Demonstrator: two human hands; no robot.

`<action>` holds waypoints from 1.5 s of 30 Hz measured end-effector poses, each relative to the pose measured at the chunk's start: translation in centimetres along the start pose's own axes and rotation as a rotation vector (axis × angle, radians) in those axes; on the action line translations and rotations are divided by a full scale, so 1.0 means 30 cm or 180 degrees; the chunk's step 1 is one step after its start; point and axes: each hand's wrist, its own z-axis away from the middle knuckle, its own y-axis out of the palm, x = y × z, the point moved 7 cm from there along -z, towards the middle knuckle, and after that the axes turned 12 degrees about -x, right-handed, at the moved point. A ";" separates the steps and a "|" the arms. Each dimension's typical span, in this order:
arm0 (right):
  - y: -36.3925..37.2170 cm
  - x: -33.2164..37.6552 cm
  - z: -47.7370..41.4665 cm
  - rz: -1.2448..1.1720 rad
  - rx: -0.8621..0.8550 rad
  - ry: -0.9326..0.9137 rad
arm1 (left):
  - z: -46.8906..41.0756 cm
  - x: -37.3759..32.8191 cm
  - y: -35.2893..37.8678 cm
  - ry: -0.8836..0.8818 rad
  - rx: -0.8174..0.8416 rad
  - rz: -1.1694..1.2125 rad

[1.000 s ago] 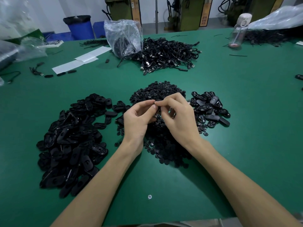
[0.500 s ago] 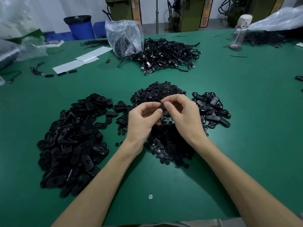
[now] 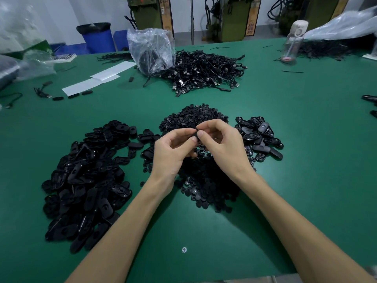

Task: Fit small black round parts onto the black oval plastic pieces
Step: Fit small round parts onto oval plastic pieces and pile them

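Note:
My left hand (image 3: pixel 173 152) and my right hand (image 3: pixel 222 147) meet above the middle of the green table (image 3: pixel 306 160). Between their fingertips they pinch a black oval piece (image 3: pixel 195 134), mostly hidden by the fingers. Whether a small round part sits in it I cannot tell. Under the hands lies a heap of small black round parts (image 3: pixel 204 180). A large pile of black oval pieces (image 3: pixel 85 176) spreads out to the left. To the right lies a smaller pile of oval pieces (image 3: pixel 259 137).
A heap of black cables (image 3: pixel 204 72) and a clear plastic bag (image 3: pixel 152 50) lie at the back centre. White paper sheets (image 3: pixel 98 80) are back left, a clear bottle (image 3: pixel 293 41) back right. A screw head (image 3: pixel 184 249) sits near the front edge.
Both hands have drawn a little closer together around the piece, fingertips pressing on it. The piles have not moved.

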 end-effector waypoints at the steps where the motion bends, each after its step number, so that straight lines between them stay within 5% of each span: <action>1: 0.002 -0.001 -0.001 -0.0026 0.0036 0.0029 | -0.002 0.002 0.000 -0.0023 0.0013 0.0018; 15: 0.004 -0.022 -0.012 -0.0713 0.0213 0.0375 | 0.003 -0.013 0.005 -0.0006 0.0119 -0.0012; 29: 0.022 -0.004 0.017 0.0137 -0.0016 -0.0206 | 0.001 -0.010 0.005 0.0052 -0.0131 -0.0172; 45: 0.000 -0.012 0.011 -0.0113 -0.0173 -0.0006 | -0.011 -0.019 -0.006 0.0060 0.0044 -0.0136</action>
